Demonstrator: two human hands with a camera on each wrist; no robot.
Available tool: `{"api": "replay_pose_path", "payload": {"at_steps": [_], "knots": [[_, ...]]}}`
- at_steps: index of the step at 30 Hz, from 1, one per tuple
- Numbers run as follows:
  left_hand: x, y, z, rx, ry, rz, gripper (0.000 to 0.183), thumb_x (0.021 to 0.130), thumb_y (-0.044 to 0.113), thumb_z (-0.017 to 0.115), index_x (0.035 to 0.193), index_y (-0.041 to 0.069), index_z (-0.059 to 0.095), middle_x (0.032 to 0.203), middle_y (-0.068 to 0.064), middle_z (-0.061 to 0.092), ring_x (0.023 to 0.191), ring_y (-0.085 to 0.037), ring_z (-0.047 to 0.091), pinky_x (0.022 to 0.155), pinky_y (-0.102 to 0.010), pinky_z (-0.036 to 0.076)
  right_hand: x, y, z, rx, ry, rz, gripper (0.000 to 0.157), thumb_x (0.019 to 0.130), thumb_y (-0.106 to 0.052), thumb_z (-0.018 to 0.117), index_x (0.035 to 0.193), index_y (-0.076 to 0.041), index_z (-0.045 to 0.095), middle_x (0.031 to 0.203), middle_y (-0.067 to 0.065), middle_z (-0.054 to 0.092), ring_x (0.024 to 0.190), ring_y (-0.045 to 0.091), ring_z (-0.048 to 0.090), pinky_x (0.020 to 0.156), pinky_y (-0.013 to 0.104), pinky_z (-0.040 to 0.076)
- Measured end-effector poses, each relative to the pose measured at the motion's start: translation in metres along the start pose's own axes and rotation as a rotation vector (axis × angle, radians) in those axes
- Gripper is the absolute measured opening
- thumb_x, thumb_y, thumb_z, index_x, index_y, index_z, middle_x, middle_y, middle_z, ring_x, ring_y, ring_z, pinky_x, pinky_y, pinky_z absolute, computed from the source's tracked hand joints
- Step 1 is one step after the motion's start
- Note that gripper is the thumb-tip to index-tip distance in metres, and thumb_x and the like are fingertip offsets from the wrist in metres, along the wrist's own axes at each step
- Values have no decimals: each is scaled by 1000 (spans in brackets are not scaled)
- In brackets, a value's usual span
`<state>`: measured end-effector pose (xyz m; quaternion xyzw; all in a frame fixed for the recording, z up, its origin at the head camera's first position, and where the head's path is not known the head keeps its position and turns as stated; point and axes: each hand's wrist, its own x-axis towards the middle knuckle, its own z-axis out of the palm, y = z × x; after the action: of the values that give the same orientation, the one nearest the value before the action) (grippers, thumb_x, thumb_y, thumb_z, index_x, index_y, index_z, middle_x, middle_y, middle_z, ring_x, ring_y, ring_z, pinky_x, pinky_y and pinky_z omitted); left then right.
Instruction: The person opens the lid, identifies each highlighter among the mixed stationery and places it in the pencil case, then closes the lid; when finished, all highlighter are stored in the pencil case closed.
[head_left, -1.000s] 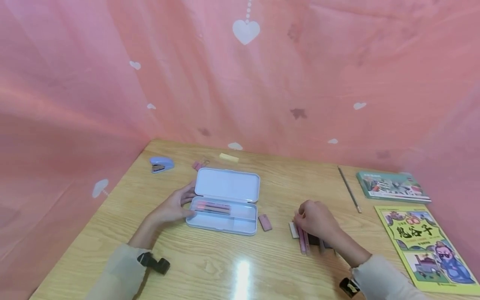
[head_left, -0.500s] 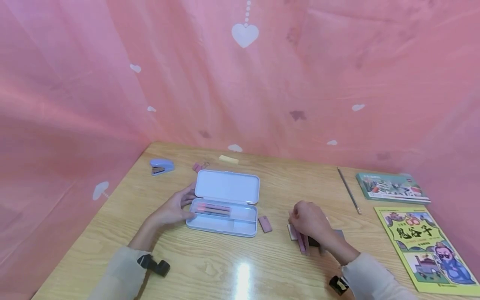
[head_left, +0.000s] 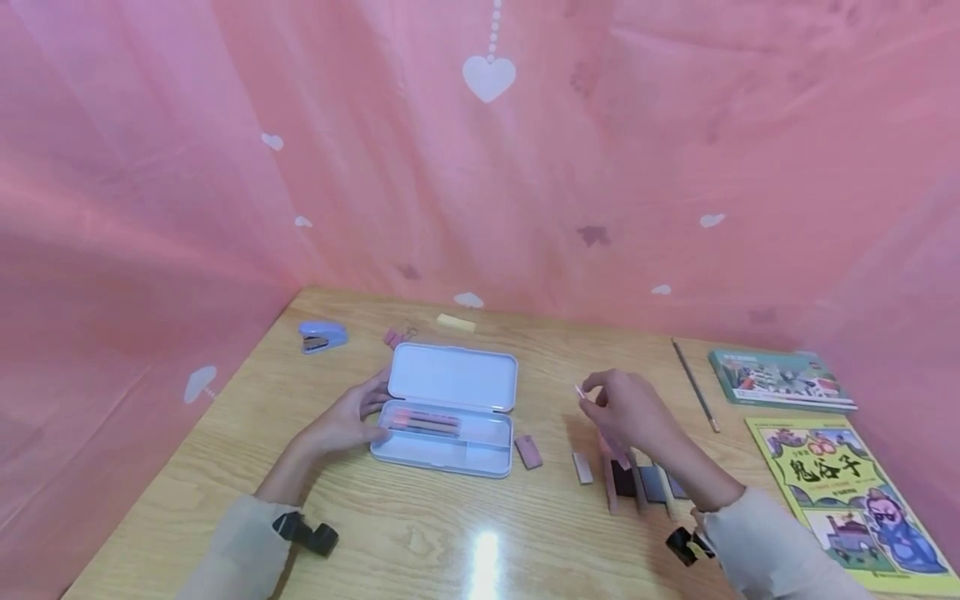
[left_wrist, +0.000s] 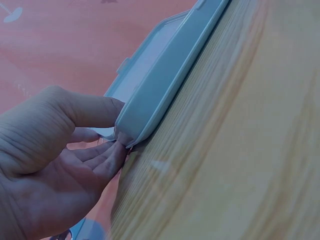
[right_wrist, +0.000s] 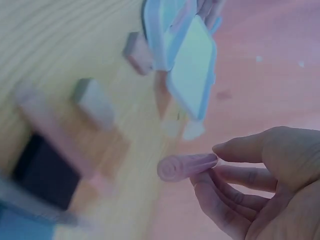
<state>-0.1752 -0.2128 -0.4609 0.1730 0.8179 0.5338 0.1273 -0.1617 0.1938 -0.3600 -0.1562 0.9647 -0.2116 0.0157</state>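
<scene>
My left hand point(head_left: 348, 421)'s gripping the left end of the open pencil case point(head_left: 427, 452), lower middle of the frame, and my right hand point(head_left: 633, 412)'s pinching a pink pen point(right_wrist: 187, 166), lower right. Looks like I've got it near one end, so a loose pinch could let it swivel or drop. Swinging low could clip the pale eraser point(head_left: 582, 468), and a left-hand tug might skid the case, rattling the pens point(head_left: 426, 422) inside.

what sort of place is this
Probably a study desk: an open pencil case and a stapler sit on the wood-grain tabletop, with pink heart-patterned cloth hung behind.
</scene>
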Motion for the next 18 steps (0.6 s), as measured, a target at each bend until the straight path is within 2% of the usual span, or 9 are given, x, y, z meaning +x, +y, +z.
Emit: {"api": "replay_pose_path", "payload": {"at_steps": [4, 10, 18], "knots": [[1, -2, 1, 11, 9, -18, 99, 77, -3, 70, 153, 20, 10, 140, -9, 44, 131, -29, 41, 112, -43, 34, 19, -19, 6, -20, 5, -86, 24, 87, -19, 65, 104, -3, 69, 67, 0, 66, 51, 6, 54, 45, 23, 45], [4, -3, 5, -4, -10, -11, 98, 78, -4, 69, 152, 23, 11, 141, -7, 43, 131, -26, 41, 112, -41, 33, 46, -56, 27, -45, 1, -189, 19, 84, -18, 68, 99, -8, 72, 63, -4, 64, 53, 7, 53, 45, 23, 43], [2, 2, 4, -12, -10, -16, 99, 77, -5, 70, 153, 17, 10, 143, -14, 41, 131, -31, 40, 112, -44, 32, 79, -105, 56, -87, -54, -289, 18, 85, -20, 68, 101, -13, 73, 77, -2, 69, 66, 8, 58, 54, 24, 47]]}}
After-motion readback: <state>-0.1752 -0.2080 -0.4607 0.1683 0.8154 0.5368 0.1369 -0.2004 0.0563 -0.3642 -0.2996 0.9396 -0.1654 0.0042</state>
